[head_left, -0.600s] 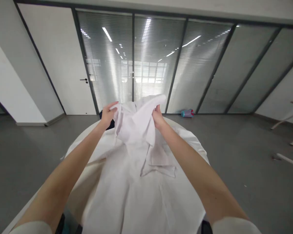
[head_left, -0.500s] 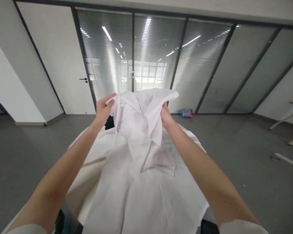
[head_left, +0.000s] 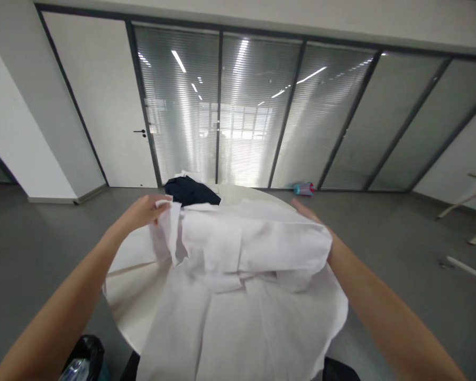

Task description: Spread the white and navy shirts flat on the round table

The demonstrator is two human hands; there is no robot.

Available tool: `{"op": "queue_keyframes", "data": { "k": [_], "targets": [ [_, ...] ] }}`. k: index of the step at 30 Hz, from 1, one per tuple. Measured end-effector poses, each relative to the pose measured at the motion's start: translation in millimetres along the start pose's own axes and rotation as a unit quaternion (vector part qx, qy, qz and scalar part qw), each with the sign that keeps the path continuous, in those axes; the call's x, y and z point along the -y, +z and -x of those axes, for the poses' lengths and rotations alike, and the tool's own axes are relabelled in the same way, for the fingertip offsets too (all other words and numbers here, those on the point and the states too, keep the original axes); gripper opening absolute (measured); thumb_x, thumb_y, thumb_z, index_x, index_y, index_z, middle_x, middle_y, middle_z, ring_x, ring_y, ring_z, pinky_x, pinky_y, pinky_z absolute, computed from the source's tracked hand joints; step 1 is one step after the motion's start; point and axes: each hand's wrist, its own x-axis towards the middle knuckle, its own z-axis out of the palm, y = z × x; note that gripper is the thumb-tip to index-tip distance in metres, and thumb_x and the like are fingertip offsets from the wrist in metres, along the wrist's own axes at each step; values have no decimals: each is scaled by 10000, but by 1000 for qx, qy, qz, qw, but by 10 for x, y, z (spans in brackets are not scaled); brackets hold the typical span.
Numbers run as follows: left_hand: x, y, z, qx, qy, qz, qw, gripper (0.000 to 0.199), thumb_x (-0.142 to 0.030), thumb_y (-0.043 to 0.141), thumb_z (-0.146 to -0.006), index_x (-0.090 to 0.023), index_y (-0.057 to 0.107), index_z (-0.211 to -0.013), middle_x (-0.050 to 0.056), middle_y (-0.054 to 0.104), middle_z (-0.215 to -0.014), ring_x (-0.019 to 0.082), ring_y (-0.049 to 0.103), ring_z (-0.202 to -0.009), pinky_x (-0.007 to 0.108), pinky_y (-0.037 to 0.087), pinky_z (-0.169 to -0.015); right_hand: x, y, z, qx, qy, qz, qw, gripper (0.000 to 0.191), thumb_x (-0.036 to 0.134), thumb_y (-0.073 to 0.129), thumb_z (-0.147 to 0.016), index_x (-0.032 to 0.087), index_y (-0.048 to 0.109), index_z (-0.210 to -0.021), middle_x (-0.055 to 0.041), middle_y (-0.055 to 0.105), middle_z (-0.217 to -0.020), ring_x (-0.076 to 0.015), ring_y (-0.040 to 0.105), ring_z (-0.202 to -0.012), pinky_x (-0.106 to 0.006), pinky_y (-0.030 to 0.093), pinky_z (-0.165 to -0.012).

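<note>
A white shirt-like garment (head_left: 222, 333) is spread over a round table, its upper part folded over and raised between my hands. My left hand (head_left: 148, 209) is closed, pinching a narrow loose edge at the upper left. At the upper right, my right hand (head_left: 310, 211) is partly behind the raised cloth, fingertips pointing left above its top edge. The cloth spans taut between the two hands and hides my right thumb and palm. A dark navy folded cloth (head_left: 190, 190) lies just beyond my left hand at the far side of the table.
The round cream tabletop (head_left: 138, 301) shows at the left. A black-lined bin (head_left: 85, 352) stands at the lower left. On the floor by the glass wall lies a blue and pink object (head_left: 303, 189). Pale chair legs (head_left: 456, 203) are at the right. A white door (head_left: 103, 106) stands at the back left.
Both hands have come lower and moved apart, left hand leftward, right hand rightward. The bunched upper cloth has spread wide, and the navy cloth and far table edge have come into view.
</note>
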Motion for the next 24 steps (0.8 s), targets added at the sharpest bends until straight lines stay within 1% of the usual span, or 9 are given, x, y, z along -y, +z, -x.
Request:
{"op": "queue_keyframes", "data": {
  "k": [3,5,9,11,13,15,18,21,24],
  "targets": [
    [204,38,99,-8,-46,-124,991,291,-450,722,-766,-235,766,-957,32,681,-620,183,567,-471,256,432,-501,-270,-249,60,-39,70,-75,994,603,562,204,-1016,176,505,-1368,-192,661,-1243,-274,682,-1072,-404,561,-863],
    [58,111,161,-34,-1,-118,992,286,-428,705,-794,-249,758,-1011,48,710,-721,202,610,-554,275,464,-561,-315,-368,42,-45,100,-127,986,580,603,332,-977,204,530,-1349,-173,673,-1217,-262,685,-1045,-393,565,-871],
    [-613,424,342,187,175,32,966,333,-354,605,-889,-293,691,-1205,43,720,-996,198,677,-790,279,511,-734,-134,-313,87,122,11,-83,989,508,559,591,-858,227,648,-1239,-116,687,-1197,-271,664,-1038,-392,541,-904],
    [-903,629,481,290,243,34,925,373,-337,612,-897,-312,653,-1267,41,682,-1147,210,676,-951,285,499,-828,-16,-168,185,222,-76,-8,972,494,515,662,-814,242,671,-1226,-87,659,-1274,-276,631,-1109,-381,500,-969],
    [-1056,829,616,327,270,-14,906,447,-349,664,-872,-311,618,-1314,52,648,-1212,241,659,-1035,295,488,-851,57,0,294,267,-144,68,950,429,460,663,-833,241,692,-1201,-69,655,-1283,-269,611,-1144,-362,458,-1013],
    [-1072,991,706,314,271,-73,907,497,-324,689,-860,-296,592,-1347,69,637,-1204,258,660,-1026,296,485,-824,75,153,378,269,-181,146,935,283,368,599,-897,222,733,-1098,-72,692,-1175,-253,631,-1085,-347,449,-992],
    [-952,1100,729,286,282,-102,910,266,-270,621,-919,-256,696,-1174,59,660,-1033,219,677,-885,265,467,-747,23,315,423,240,-203,246,917,230,259,527,-949,197,749,-964,-84,702,-1056,-231,650,-975,-329,460,-912],
    [-821,1019,682,255,299,-35,919,235,-286,527,-989,-199,737,-928,50,662,-924,176,663,-796,247,447,-719,-56,402,399,199,-225,293,908,233,315,589,-946,211,705,-1119,-99,652,-1216,-254,617,-1069,-340,454,-903],
    [-716,799,650,182,295,61,936,303,-311,470,-1017,-176,720,-911,73,667,-967,170,649,-821,249,459,-738,-99,443,349,182,-228,322,901,225,333,570,-966,223,692,-1120,-92,647,-1244,-267,607,-1096,-346,446,-891]
  ]
}}
